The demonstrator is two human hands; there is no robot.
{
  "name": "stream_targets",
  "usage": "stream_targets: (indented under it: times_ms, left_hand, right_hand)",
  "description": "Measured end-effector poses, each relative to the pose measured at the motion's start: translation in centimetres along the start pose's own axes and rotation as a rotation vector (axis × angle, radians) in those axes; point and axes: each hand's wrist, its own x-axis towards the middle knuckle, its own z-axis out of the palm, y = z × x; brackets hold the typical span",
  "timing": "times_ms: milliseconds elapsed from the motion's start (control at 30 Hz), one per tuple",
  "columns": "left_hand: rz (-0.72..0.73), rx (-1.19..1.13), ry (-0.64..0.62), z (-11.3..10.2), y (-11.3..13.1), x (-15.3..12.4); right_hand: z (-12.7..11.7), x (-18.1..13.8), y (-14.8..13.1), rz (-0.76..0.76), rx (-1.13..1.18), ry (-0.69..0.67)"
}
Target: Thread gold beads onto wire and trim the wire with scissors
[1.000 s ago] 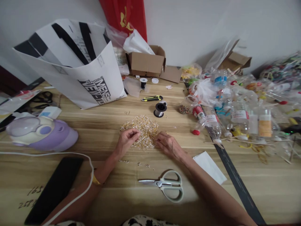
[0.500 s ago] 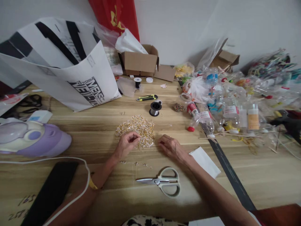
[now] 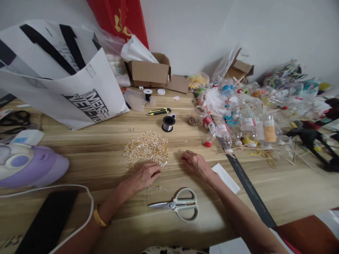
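Where the wooden table (image 3: 291, 190) lies nearest the person, grey-handled scissors (image 3: 180, 206) rest with blades closed and pointing left, and a short beaded strand (image 3: 156, 188) lies just beyond them. The left hand (image 3: 144, 176) sits just above that strand with fingers curled narrow, and the right hand (image 3: 194, 164) rests apart to the right beside a white paper slip (image 3: 225, 176), fingers folded under; whether either pinches anything cannot be determined. The heap of gold beads (image 3: 147, 148) lies just beyond the left fingertips, with a spool of clear thread (image 3: 168, 123) and a yellow-black utility knife (image 3: 159, 112) farther back.
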Motion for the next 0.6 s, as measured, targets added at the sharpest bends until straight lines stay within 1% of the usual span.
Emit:
stream_targets:
  times_ms: [133,267,400,500,600]
  left_hand:
    - [0.066,0.124,-0.010,0.5,-0.1,0.0]
    - [0.075,0.170,-0.019,0.7,-0.2,-0.1]
    - [0.079,0.177,-0.006,0.9,-0.4,-0.2]
    - [0.088,0.169,0.027,1.2,-0.8,-0.2]
    - [0.093,0.170,0.043,1.5,-1.0,-0.2]
  right_hand:
    - [-0.6,0.7,-0.3,-0.037,-0.116,-0.018]
    - [-0.8,1.7,-2.0,-0.176,-0.184,-0.108]
    - [-0.1,2.5,-3.7,-0.329,-0.219,-0.157]
    - [0.8,2.8,-4.7,-0.370,-0.192,-0.152]
    - [1.2,3.1,-5.3,-0.376,-0.224,-0.156]
